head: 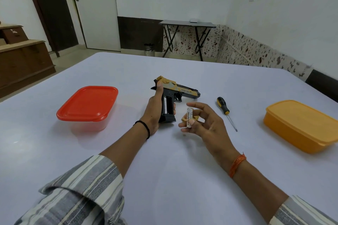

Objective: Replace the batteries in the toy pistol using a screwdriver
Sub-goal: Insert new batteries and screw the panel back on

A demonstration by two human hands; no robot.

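Note:
My left hand (155, 109) grips the black and gold toy pistol (180, 90) by its handle, barrel pointing right. The battery compartment (167, 106) in the handle is uncovered, and something silvery shows inside it. My right hand (203, 120) pinches a white battery (189, 117) upright between thumb and fingers, just right of the handle. Behind that hand a small tan cover piece (195, 118) lies on the table, partly hidden. The screwdriver (225, 112), black and yellow handled, lies on the table to the right, tip toward me.
A clear container with a red lid (87, 104) stands on the left of the white table (164, 170). An orange lidded container (301, 126) sits at the right. A folding table (186, 23) stands by the far wall.

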